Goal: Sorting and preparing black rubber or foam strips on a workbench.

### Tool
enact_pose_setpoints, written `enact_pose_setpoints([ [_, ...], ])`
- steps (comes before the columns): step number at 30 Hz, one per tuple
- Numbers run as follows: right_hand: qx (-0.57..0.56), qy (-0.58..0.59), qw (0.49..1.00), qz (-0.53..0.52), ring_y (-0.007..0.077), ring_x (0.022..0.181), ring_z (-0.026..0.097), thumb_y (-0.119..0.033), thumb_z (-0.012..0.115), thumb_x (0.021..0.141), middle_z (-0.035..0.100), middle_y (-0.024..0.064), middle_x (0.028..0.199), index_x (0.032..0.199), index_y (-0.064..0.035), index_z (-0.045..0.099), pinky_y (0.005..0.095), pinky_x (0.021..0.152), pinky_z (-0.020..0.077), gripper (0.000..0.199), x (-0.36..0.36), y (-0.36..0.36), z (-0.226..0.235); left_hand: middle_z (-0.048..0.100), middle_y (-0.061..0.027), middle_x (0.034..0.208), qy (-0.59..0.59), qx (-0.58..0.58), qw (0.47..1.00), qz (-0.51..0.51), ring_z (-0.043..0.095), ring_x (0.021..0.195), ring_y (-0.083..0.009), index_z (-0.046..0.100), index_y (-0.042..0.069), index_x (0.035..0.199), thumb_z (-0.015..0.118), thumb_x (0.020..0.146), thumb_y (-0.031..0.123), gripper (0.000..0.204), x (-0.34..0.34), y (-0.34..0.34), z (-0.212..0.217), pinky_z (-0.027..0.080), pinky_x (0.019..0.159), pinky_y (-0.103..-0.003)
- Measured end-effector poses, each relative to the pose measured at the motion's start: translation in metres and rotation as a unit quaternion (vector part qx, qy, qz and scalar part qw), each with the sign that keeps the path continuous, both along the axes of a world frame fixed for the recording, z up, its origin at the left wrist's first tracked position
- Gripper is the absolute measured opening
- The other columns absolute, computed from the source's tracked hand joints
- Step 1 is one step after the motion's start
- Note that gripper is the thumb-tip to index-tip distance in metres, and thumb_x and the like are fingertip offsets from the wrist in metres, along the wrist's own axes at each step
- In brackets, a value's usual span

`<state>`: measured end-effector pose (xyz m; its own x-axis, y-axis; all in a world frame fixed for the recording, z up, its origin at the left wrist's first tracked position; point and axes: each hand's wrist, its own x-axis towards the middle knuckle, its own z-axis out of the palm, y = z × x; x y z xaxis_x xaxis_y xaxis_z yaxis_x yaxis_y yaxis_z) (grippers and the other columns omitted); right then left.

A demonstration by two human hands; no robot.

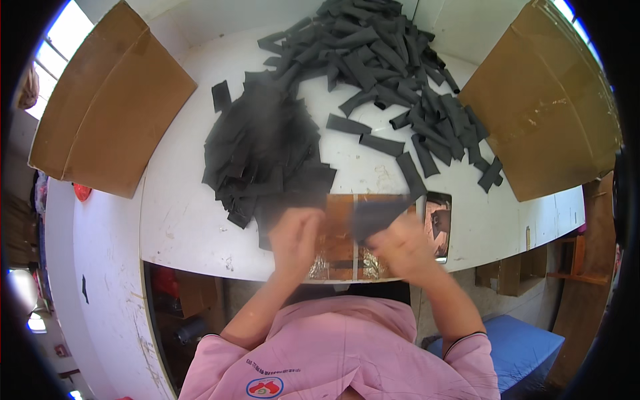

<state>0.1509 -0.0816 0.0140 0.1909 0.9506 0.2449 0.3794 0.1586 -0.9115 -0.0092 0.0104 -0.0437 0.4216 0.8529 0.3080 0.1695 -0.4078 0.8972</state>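
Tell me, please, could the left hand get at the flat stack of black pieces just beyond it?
Probably yes: the left hand is right at the near edge of the stack of black pieces, with only bare white table beside it and nothing in between.

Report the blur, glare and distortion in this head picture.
Head view: both hands, left hand and right hand, and the dark fabric strip between them are motion-blurred; the window at upper left is blown out; the white table edge bows from fisheye distortion.

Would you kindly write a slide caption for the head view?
Both hands hold a black strip over a brown board, beside strip piles on a white table.
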Motion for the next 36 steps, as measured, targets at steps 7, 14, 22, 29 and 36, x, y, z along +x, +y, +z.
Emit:
enact_pose_setpoints([
  [7,-0.065,0.321,0.931,-0.165,0.0083,0.051,0.044,-0.037,0.035,0.091,0.05,0.0025,0.059,0.083,-0.0001,0.055,0.0216,0.047,0.0348,0.042,0.031,0.026,-0.024,0.049,-0.0165,0.104,0.24,0.165,0.957,-0.011,0.049,0.094,-0.0302,0.052,0.0,0.102,0.062,0.066,0.002,0.038,0.014,0.025,-0.036,0.04,0.076,-0.035],
  [14,-0.184,0.319,0.92,-0.131,0.0081,0.05,0.046,-0.03,0.041,0.09,0.051,0.002,0.058,0.08,-0.0016,0.055,0.0201,0.046,0.0353,0.033,-0.035,-0.039,-0.067,0.049,-0.0166,0.103,0.374,0.266,0.888,-0.041,0.045,0.093,-0.0315,0.055,-0.001,0.084,0.064,0.067,0.01,0.022,0.022,0.029,-0.068,0.037,0.076,-0.039],
  [22,0.032,-0.141,0.985,-0.093,0.0286,0.065,0.053,-0.011,0.064,0.069,0.053,0.0111,0.07,0.074,-0.0008,0.056,0.0348,0.059,0.0431,0.014,-0.061,-0.042,-0.026,0.056,-0.0066,0.083,-0.01,-0.205,0.969,-0.136,0.053,0.075,-0.0122,0.058,-0.002,0.075,0.06,0.072,0.004,0.007,-0.025,0.022,0.01,0.041,0.065,-0.023],
  [29,-0.052,-0.048,0.996,0.049,0.0311,0.082,0.054,-0.015,0.073,0.056,0.055,0.0124,0.092,0.102,-0.0011,0.049,0.0362,0.072,0.0441,0.053,-0.059,-0.021,0.008,0.056,-0.0047,0.065,-0.037,-0.323,0.865,-0.382,0.05,0.063,-0.012,0.06,0.0,0.07,0.069,0.068,0.007,0.012,-0.045,0.005,0.054,0.038,0.058,-0.025],
  [36,-0.179,0.055,0.981,0.045,0.0228,0.07,0.058,-0.01,0.071,0.063,0.058,0.0096,0.077,0.098,-0.0019,0.052,0.0309,0.063,0.0455,0.04,-0.054,-0.027,0.004,0.057,-0.0001,0.071,-0.021,-0.426,0.836,-0.344,0.05,0.066,-0.0049,0.062,-0.001,0.083,0.064,0.077,0.016,0.018,-0.043,-0.007,0.044,0.041,0.057,-0.017],
])
